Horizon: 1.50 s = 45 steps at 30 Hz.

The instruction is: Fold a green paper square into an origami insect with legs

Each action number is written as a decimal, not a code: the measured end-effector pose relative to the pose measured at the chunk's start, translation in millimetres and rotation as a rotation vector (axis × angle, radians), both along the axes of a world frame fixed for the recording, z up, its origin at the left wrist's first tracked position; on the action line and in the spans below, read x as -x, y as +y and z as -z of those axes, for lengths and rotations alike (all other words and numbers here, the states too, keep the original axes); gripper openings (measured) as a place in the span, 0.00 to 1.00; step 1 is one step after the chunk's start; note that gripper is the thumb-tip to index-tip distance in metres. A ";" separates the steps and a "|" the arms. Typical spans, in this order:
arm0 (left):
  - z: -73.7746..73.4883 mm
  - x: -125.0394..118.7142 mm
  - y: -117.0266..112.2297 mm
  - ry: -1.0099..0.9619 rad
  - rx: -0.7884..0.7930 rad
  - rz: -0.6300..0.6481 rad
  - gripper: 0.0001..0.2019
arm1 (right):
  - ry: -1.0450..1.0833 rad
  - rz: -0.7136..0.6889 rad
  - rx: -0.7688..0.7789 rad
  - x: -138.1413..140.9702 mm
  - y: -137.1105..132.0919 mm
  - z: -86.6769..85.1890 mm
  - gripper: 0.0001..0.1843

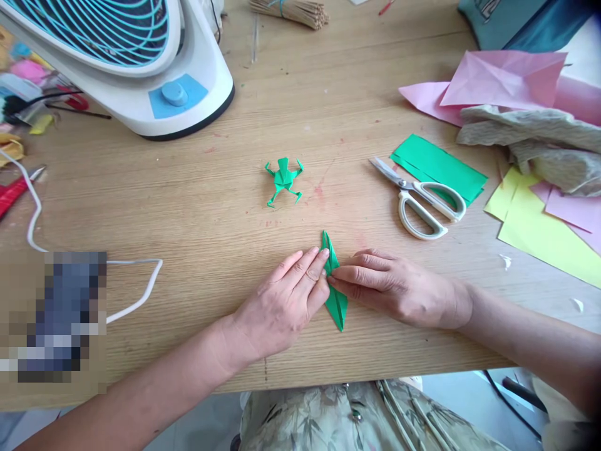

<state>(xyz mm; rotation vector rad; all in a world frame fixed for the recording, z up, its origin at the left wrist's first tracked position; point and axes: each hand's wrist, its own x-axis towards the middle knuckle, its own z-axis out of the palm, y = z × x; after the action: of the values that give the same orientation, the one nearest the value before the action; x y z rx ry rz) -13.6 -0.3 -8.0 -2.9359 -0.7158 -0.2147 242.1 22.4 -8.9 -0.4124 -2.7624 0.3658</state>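
A narrow folded piece of green paper (336, 302) lies on the wooden table (197, 207) near its front edge, pointed at both ends. My left hand (286, 300) presses on its left side with fingers together. From the right, my right hand (389, 288) pinches the paper's middle. A finished green origami frog (283, 179) sits further back, untouched.
White-handled scissors (422, 200) lie on green paper strips (436, 166) at the right. Pink paper (498, 81), yellow paper (539, 232) and a crumpled cloth (530, 134) fill the right side. A white desk fan (141, 62) stands back left, with a white cable (136, 294) and a bundle of sticks (291, 11).
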 end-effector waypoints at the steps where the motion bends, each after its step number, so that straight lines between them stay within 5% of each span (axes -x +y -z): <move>1: 0.6 -0.7 -0.1 0.000 0.008 -0.005 0.16 | 0.001 -0.001 0.003 0.0 -0.2 0.1 0.22; 11: -1.4 -3.8 13.9 -0.079 0.203 -0.123 0.10 | 0.007 0.012 -0.007 0.2 -2.2 -0.1 0.22; 24: 4.0 3.9 34.3 0.045 0.155 -0.021 0.39 | 0.034 0.019 0.035 0.6 -2.5 5.2 0.21; 45: 14.8 -4.0 62.8 -0.074 0.314 -0.199 0.37 | 0.012 0.026 0.028 0.6 -3.6 3.1 0.20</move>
<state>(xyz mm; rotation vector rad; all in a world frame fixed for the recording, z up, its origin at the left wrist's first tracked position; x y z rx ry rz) -9.5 62.6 -22.7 -3.1293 -1.1412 -0.2101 241.4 18.8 -12.0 -0.4512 -2.7403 0.4001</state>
